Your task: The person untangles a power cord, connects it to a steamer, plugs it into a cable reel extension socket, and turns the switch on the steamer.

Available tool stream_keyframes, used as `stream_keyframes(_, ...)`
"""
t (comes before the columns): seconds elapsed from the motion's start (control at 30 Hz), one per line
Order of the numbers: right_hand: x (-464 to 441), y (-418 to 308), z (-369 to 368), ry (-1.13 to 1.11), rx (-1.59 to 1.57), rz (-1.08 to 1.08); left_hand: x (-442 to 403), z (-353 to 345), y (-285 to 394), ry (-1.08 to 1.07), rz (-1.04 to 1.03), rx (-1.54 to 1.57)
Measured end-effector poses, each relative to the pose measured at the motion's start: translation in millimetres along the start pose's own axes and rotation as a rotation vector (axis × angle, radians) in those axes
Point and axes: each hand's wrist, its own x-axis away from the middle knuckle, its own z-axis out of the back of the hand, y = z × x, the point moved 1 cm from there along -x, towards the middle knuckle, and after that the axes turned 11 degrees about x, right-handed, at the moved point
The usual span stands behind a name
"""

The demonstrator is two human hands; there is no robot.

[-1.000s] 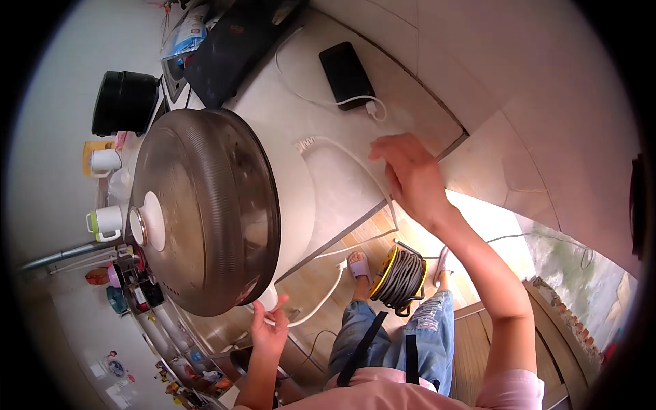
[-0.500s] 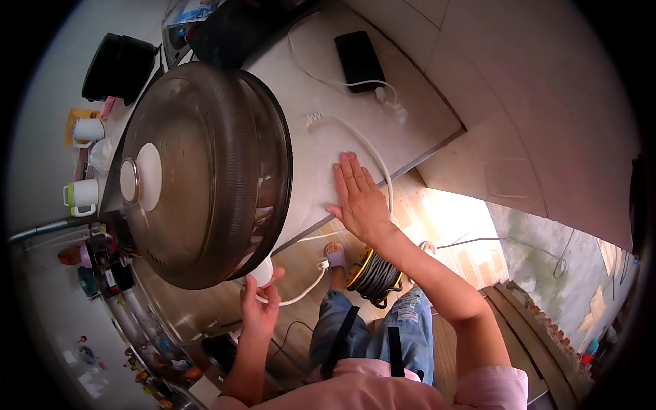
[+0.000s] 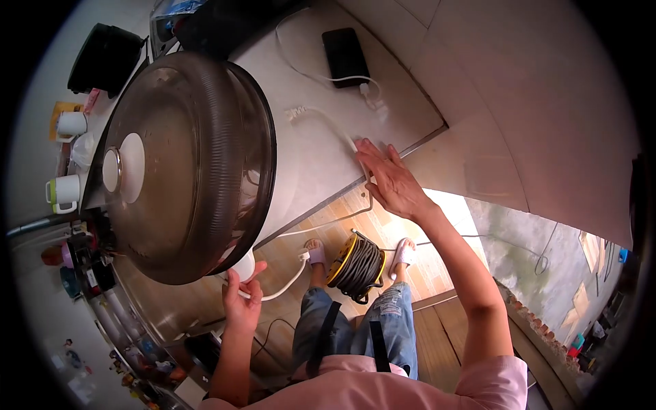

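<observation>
A large round appliance with a smoky see-through lid and a white knob fills the left of the view. Below its rim, my left hand has its fingers round a white part at the underside, beside a white cord. My right hand is over the counter's front edge, fingers stretched out, touching another white cord that runs across the counter and down over the edge. Whether it grips that cord is not visible; the fingers look apart.
A black power bank with a white cable lies at the back of the counter. On the floor between the feet stands a yellow cable reel. White mugs and a black container are at the far left.
My right hand came down flat on the counter, then moved right to the cord at the edge. My left hand stays under the appliance. The whole view has shifted.
</observation>
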Motion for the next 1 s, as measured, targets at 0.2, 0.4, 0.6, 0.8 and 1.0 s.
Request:
stream_keyframes(0.2, 1, -2, -4, -0.022, 0.184, 0.078, -1, 1, 1, -0.010, -0.008, -0.001)
stream_keyframes(0.4, 81, 57, 25, -0.229, 0.660, -0.393, -2, 1, 1, -0.044, -0.001, 0.009)
stream_keyframes(0.6, 16, 9, 44, 0.186, 0.276, -0.236, -3, 9, -6, -0.127, 0.019, 0.032)
stream_keyframes(0.8, -28, 18, 2, 0.101, 0.365, -0.174, 26, 70, 19, -0.273, 0.124, -0.108)
stream_keyframes(1.0, 152, -16, -4, -0.742, 0.431, -0.469, 48, 149, 77, -0.352, 0.345, -0.152)
